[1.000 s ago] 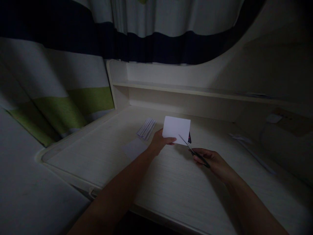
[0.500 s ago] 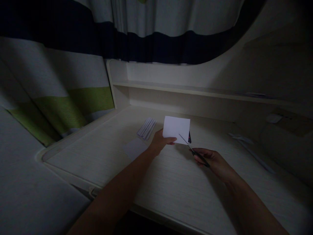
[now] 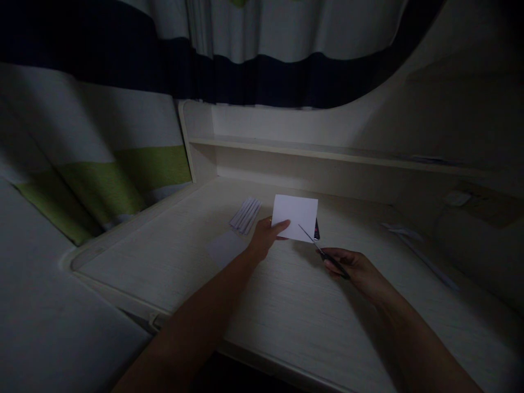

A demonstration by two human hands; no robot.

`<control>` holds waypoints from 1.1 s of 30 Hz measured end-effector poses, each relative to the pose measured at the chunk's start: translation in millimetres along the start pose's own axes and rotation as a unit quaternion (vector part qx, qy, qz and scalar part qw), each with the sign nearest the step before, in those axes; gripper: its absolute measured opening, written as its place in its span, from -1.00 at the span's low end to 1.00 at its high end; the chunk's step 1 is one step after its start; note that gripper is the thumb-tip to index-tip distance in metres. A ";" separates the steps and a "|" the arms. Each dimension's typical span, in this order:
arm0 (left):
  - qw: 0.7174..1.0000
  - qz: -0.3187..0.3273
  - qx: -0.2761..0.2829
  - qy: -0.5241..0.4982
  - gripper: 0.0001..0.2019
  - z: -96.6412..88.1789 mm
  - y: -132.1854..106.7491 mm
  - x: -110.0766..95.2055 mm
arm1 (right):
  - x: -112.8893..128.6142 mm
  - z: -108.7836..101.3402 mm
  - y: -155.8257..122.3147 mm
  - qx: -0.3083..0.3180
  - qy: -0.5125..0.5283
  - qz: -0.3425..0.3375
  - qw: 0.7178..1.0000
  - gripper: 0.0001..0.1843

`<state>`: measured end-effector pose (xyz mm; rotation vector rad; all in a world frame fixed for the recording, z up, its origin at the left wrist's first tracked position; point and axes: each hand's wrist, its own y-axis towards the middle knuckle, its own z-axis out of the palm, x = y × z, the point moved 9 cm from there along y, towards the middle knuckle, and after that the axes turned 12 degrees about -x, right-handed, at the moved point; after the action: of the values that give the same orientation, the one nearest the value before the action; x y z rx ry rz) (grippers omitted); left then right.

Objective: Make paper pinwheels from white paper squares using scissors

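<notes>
My left hand [image 3: 264,236] pinches a white square of paper [image 3: 295,210] at its lower left, thumb on top and fingers beneath. In my right hand [image 3: 347,266] is a pair of scissors [image 3: 329,260] with dark handles. Their thin metal blades point up and left, lying across the paper's lower right part. Whether the blades are apart is hard to see. A dark object with small coloured marks [image 3: 316,230], mostly hidden, shows behind the paper's right edge. Left of my left hand another sheet of paper [image 3: 226,248] lies flat, below a row of folded paper strips [image 3: 245,215].
The pale desk [image 3: 286,316] runs under both arms. A low shelf [image 3: 319,151] crosses its back. Striped curtains [image 3: 151,164] hang at the left and behind. On the right lie a long pale strip [image 3: 428,259] and a brownish flat piece [image 3: 491,204] by the wall.
My left thumb has shifted slightly up and left on the paper. The paper has moved very slightly left. The scissors and right hand have stayed nearly still.
</notes>
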<state>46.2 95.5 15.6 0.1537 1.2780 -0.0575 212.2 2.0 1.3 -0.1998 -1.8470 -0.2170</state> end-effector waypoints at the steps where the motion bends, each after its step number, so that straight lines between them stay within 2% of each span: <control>1: 1.000 0.000 0.001 0.000 -0.62 -0.1 0.2 0.3 | -0.2 -0.3 0.2 -0.001 0.003 0.000 1.000 -0.60; 16: 1.000 -0.009 0.001 -0.004 -0.63 0.8 -1.0 0.2 | -6.4 -3.0 1.5 -0.012 0.038 0.022 0.999 -0.62; 33: 1.000 -0.012 -0.008 -0.011 -0.65 0.4 -2.2 -1.4 | -12.0 -0.2 2.1 0.010 0.073 0.038 0.997 -0.66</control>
<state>45.9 93.3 16.8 0.1234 1.2590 -0.0698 216.3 3.7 -10.0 -0.2343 -1.6930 -0.1571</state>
